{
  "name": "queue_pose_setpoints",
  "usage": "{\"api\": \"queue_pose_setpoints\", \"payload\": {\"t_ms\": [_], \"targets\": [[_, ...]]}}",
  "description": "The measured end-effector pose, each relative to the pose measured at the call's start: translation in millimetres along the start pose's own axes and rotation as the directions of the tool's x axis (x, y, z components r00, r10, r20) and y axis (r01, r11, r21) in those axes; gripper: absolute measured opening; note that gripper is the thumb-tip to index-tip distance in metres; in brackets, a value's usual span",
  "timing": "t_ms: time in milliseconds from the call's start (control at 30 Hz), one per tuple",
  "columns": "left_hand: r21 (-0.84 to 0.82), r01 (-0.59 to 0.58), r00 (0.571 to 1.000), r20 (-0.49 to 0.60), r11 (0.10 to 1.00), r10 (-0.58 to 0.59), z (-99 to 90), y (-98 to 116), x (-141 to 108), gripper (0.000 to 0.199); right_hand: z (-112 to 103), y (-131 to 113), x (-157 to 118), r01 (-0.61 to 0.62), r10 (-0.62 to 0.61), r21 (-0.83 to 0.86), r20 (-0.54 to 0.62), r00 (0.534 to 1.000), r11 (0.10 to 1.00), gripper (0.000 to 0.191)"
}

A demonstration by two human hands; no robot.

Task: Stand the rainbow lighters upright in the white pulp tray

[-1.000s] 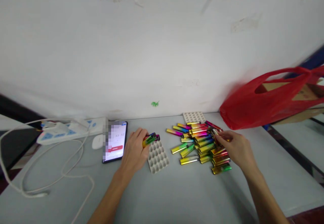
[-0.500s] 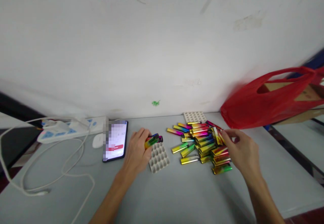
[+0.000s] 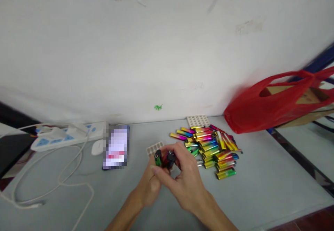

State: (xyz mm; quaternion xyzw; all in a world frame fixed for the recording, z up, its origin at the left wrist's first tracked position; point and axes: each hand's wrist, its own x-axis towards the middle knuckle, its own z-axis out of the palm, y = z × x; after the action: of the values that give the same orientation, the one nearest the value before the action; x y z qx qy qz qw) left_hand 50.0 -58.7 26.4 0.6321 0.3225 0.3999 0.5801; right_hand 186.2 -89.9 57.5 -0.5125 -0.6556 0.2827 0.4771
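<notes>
My left hand (image 3: 149,186) is closed around a small bunch of shiny lighters, with a green lighter (image 3: 158,158) showing at its top. My right hand (image 3: 188,178) meets it from the right, thumb and fingers closed about a dark purple lighter (image 3: 170,158). Their dark top ends point up toward me; the lower parts are hidden by the fingers. Just behind both hands lies a grey moulded tray with small pockets (image 3: 154,148), partly covered by them. To the right spreads a pile of metallic rainbow lighters (image 3: 210,150).
A second pocketed tray (image 3: 197,121) lies against the wall behind the pile. A red bag (image 3: 266,102) with cardboard inside stands at the right. On the left are a phone (image 3: 116,147), a white charger (image 3: 97,147), a power strip (image 3: 70,137) and a loose white cable (image 3: 60,184).
My right hand has left the pile and moved left to join my left hand. The left hand has come closer to me and turned, so the lighters' ends now point upward.
</notes>
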Motion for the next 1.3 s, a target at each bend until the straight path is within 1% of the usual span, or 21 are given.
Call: {"api": "queue_pose_setpoints", "payload": {"t_ms": [100, 167, 233, 300, 400, 567, 667, 733, 767, 833, 900, 933, 1000, 1033, 1067, 1100, 1133, 1167, 1200, 1267, 1300], "targets": [[-0.005, 0.004, 0.999, 0.042, 1.000, -0.004, 3.7, 4, 2, 0.040, -2, 6, 5, 0.106, -0.117, -0.149, -0.064, 0.991, 0.983, 0.028], [0.013, 0.022, 0.999, 0.034, 1.000, -0.022, 5.8, 4, 3, 0.032, -1, 11, 6, 0.163, -0.197, -0.273, -0.104, 0.975, 0.948, 0.022], [0.012, 0.043, 0.999, 0.027, 0.999, -0.044, 7.2, 3, 3, 0.028, 0, 17, 7, 0.177, -0.232, -0.363, -0.114, 0.966, 0.915, 0.015], [-0.006, 0.069, 0.998, 0.011, 0.998, -0.068, 7.8, 3, 3, 0.031, 0, 23, 7, 0.174, -0.222, -0.382, -0.085, 0.971, 0.907, 0.011], [-0.073, 0.116, 0.993, -0.016, 0.991, -0.117, 8.0, 3, 4, 0.044, -2, 29, 7, 0.169, -0.185, -0.351, -0.013, 0.983, 0.921, 0.009], [-0.292, 0.192, 0.981, 0.021, 0.937, -0.194, 9.1, 3, 4, 0.057, -11, 27, 9, 0.092, -0.084, -0.366, 0.037, 0.996, 0.926, 0.010], [-0.396, 0.221, 0.974, 0.038, 0.891, -0.225, 7.9, -7, -2, 0.077, -17, 23, 10, 0.045, -0.028, -0.304, 0.061, 0.998, 0.952, 0.012], [-0.439, 0.263, 0.964, 0.093, 0.859, -0.247, 6.9, -16, -6, 0.092, -21, 20, 10, 0.007, 0.012, -0.238, 0.078, 0.997, 0.971, 0.014], [-0.463, 0.291, 0.957, 0.136, 0.837, -0.257, 6.8, -20, -9, 0.095, -22, 20, 9, -0.025, 0.044, -0.208, 0.088, 0.995, 0.978, 0.014], [-0.512, 0.323, 0.945, 0.222, 0.796, -0.241, 8.4, -26, -12, 0.096, -24, 20, 6, -0.120, 0.142, -0.179, 0.116, 0.983, 0.976, 0.015], [-0.533, 0.325, 0.938, 0.284, 0.781, -0.197, 12.0, -27, -13, 0.095, -27, 21, 2, -0.211, 0.233, -0.150, 0.153, 0.960, 0.966, 0.027], [-0.533, 0.320, 0.937, 0.304, 0.783, -0.175, 14.1, -26, -13, 0.095, -31, 23, 0, -0.247, 0.262, -0.107, 0.168, 0.950, 0.963, 0.031], [-0.513, 0.298, 0.936, 0.323, 0.805, -0.141, 17.4, -23, -12, 0.093, -46, 30, -3, -0.293, 0.287, 0.021, 0.154, 0.945, 0.956, 0.032], [-0.496, 0.282, 0.938, 0.322, 0.821, -0.128, 18.2, -21, -11, 0.092, -59, 36, -3, -0.317, 0.309, 0.069, 0.110, 0.945, 0.946, 0.034], [-0.472, 0.261, 0.943, 0.311, 0.842, -0.118, 18.1, -20, -10, 0.091, -76, 43, -2, -0.336, 0.335, 0.052, 0.017, 0.942, 0.940, 0.038], [-0.440, 0.237, 0.950, 0.292, 0.866, -0.112, 17.4, -19, -9, 0.089, -95, 52, 0, -0.376, 0.374, -0.005, -0.081, 0.924, 0.927, 0.042], [-0.404, 0.210, 0.959, 0.263, 0.891, -0.107, 16.0, -19, -8, 0.085, -117, 63, 4, -0.426, 0.406, -0.102, -0.169, 0.898, 0.899, 0.046], [-0.366, 0.181, 0.969, 0.226, 0.913, -0.101, 14.3, -18, -7, 0.082, -140, 75, 8, -0.477, 0.430, -0.238, -0.223, 0.875, 0.846, 0.049], [-0.330, 0.153, 0.978, 0.184, 0.931, -0.096, 12.4, -19, -6, 0.077, -162, 88, 14, -0.521, 0.442, -0.382, -0.280, 0.852, 0.763, 0.051], [-0.259, 0.106, 0.991, 0.101, 0.960, -0.082, 9.0, -19, -4, 0.072, -198, 112, 24, -0.567, 0.467, -0.482, -0.321, 0.824, 0.669, 0.045], [-0.228, 0.086, 0.995, 0.063, 0.970, -0.074, 7.7, -20, -4, 0.071, -210, 123, 29, -0.581, 0.482, -0.523, -0.327, 0.813, 0.624, 0.043]]}}
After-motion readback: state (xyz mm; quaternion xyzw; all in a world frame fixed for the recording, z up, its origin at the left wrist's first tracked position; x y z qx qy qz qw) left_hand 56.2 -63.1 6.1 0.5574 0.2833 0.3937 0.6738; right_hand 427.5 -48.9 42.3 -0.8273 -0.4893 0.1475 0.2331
